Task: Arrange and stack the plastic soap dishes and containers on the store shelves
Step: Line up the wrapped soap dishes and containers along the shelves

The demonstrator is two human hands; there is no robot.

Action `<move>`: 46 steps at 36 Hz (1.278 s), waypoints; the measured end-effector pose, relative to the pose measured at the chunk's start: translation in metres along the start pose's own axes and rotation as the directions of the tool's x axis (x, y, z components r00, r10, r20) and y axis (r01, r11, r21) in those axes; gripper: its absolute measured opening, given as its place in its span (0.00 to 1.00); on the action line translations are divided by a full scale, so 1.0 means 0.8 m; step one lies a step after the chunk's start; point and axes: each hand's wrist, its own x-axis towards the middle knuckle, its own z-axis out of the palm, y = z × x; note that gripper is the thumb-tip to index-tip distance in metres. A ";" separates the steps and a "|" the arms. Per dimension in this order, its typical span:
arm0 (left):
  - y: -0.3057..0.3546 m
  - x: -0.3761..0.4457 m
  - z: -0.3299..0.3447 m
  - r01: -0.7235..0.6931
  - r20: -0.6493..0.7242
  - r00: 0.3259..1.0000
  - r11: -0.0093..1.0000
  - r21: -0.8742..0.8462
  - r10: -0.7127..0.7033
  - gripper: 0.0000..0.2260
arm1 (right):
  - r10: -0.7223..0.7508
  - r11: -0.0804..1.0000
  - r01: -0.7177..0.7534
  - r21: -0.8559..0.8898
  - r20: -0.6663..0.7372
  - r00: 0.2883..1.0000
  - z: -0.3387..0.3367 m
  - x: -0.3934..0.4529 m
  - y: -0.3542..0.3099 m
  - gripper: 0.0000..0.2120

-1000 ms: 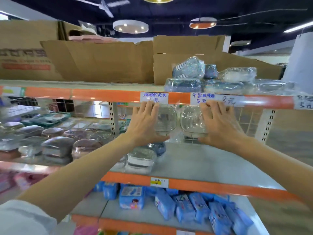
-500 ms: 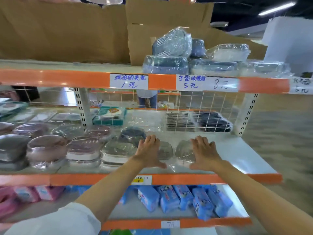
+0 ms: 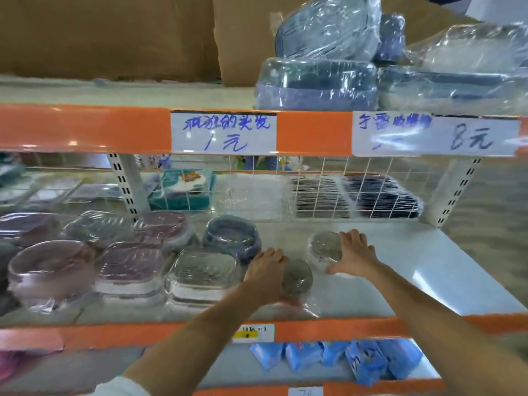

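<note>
- Resting on the white middle shelf, two small clear dishes: the near dish sits toward the front edge, the far dish lies further back and to the right, the two close but apart.
- Left hand: laid against the near dish's left side, fingers fairly straight along it, thumb blurred; no curled grip shows.
- Right hand: set against the far dish's right side, fingers spread and straight, thumb stretched toward the front; touching, not clasping.
- Clear wrapped container: just left of the left hand, on the same shelf.
- Blue container: behind the clear one, near the left hand's fingertips.
- Pink and mauve containers: rows further left, each in plastic wrap, some stacked in two layers.
- Wire grid: upright at the shelf's back; dark wrapped goods and a teal box lie beyond it.
- Price labels: handwritten in blue, fixed to the orange rail above.
- Top shelf: blue-grey wrapped containers, stacked, with cardboard behind.
- Lower shelf: blue packets in a row.
</note>
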 end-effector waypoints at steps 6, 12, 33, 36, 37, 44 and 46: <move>-0.001 0.005 0.009 -0.004 -0.018 1.000 1.000 0.002 0.004 0.37 | -0.066 0.981 0.054 0.187 0.059 0.996 0.016 0.041 -0.036 0.46; -0.001 0.004 0.011 0.017 -0.031 0.999 0.997 -0.069 -0.020 0.43 | -0.218 0.944 0.196 0.266 0.053 0.975 0.024 0.053 -0.075 0.43; 0.030 -0.021 -0.032 0.011 0.123 0.992 0.995 0.100 -0.023 0.35 | -0.384 0.907 0.358 0.222 0.082 0.920 -0.029 -0.065 -0.016 0.32; 0.042 -0.043 -0.056 0.053 0.078 0.996 0.998 -0.024 -0.051 0.16 | -0.402 0.903 0.379 0.204 0.081 0.912 -0.045 -0.098 -0.010 0.28; 0.047 -0.050 -0.065 0.076 0.104 0.992 0.994 -0.075 -0.068 0.14 | -0.408 0.900 0.388 0.198 0.074 0.910 -0.052 -0.109 -0.010 0.27; 0.079 -0.090 -0.130 0.003 0.129 0.992 1.000 -0.002 -0.002 0.13 | -0.513 0.850 0.512 0.123 -0.026 0.858 -0.100 -0.183 -0.016 0.21; 0.085 -0.101 -0.148 -0.015 0.048 0.999 1.000 0.021 0.014 0.04 | -0.532 0.838 0.535 0.108 -0.055 0.845 -0.114 -0.201 -0.017 0.20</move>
